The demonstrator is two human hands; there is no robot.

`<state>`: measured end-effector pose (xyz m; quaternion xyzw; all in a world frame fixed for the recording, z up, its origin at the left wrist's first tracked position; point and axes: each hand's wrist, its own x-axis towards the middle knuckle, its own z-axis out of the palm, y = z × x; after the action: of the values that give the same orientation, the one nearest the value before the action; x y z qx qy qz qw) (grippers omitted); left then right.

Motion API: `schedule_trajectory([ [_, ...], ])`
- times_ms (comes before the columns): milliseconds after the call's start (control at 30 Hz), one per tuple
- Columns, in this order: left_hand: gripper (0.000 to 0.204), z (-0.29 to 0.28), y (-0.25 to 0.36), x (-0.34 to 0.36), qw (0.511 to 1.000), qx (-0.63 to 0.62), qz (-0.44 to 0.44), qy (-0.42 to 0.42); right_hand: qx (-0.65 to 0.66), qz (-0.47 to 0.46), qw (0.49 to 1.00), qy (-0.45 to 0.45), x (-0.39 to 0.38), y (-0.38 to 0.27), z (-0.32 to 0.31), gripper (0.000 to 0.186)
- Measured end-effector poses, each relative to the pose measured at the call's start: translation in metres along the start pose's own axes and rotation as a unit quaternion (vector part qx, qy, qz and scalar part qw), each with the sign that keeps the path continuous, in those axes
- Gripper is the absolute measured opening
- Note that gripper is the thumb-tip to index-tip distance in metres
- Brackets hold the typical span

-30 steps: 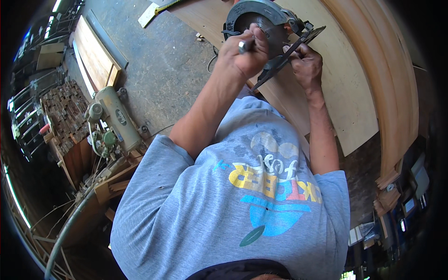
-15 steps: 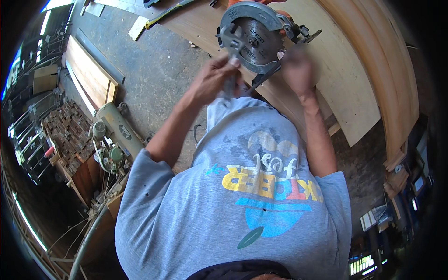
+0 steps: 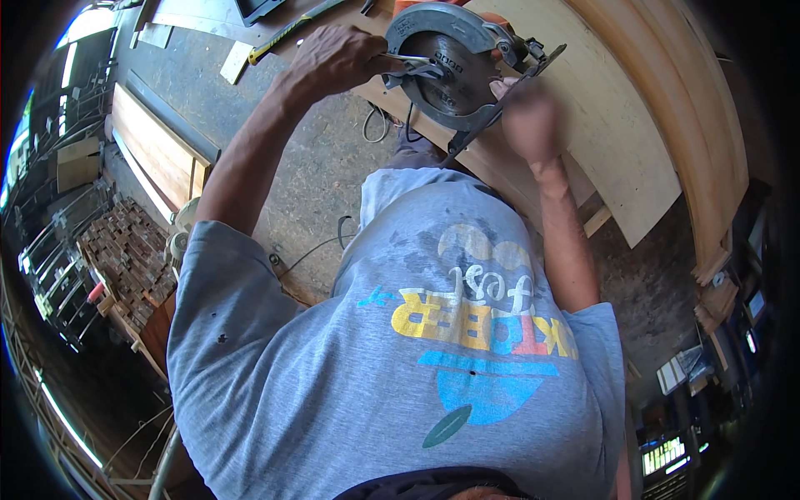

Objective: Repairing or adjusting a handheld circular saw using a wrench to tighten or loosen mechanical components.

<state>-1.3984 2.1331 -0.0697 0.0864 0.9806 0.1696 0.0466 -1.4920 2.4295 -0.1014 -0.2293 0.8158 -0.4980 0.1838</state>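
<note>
A circular saw [image 3: 487, 33] with an orange body lies on the wooden boards, its round blade [image 3: 454, 73] facing up under a grey guard. My left hand [image 3: 337, 60] is closed around a metal wrench [image 3: 412, 62], whose head sits at the blade's centre. At the saw's right side, my right hand [image 3: 533, 121] holds the edge of the dark base plate [image 3: 517, 83]. Its fingertips reach past the plate toward the blade's rim. Most of that hand is blurred.
Curved wooden panels [image 3: 708, 125] stand at the right beside a flat plywood sheet [image 3: 625, 167]. A yellow-and-black handled tool [image 3: 292, 32] lies at the top left. Boards [image 3: 154, 146] rest on the concrete floor, near a stack of small wood blocks [image 3: 133, 250]. A cable [image 3: 375, 123] hangs below the saw.
My left hand has swung up and to the left with the wrench, which has turned from near upright to lying across the blade. My right hand stays at the base plate.
</note>
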Motion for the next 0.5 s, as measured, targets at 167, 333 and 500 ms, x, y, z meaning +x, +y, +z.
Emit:
schedule_trajectory([
  [167, 0.039, -0.007, -0.008, 0.024, 0.996, 0.071, 0.050, -0.032, 0.018, -0.001, 1.000, 0.014, -0.001, -0.001, 0.002, 0.013],
  [333, 0.023, -0.032, 0.024, 0.062, 0.966, 0.143, -0.044, -0.212, 0.039, -0.007, 0.999, 0.028, 0.000, -0.011, 0.000, 0.015],
  [500, 0.020, -0.029, 0.018, 0.067, 0.978, 0.161, 0.094, -0.098, 0.019, 0.036, 0.999, 0.018, 0.000, -0.010, -0.001, 0.018],
])
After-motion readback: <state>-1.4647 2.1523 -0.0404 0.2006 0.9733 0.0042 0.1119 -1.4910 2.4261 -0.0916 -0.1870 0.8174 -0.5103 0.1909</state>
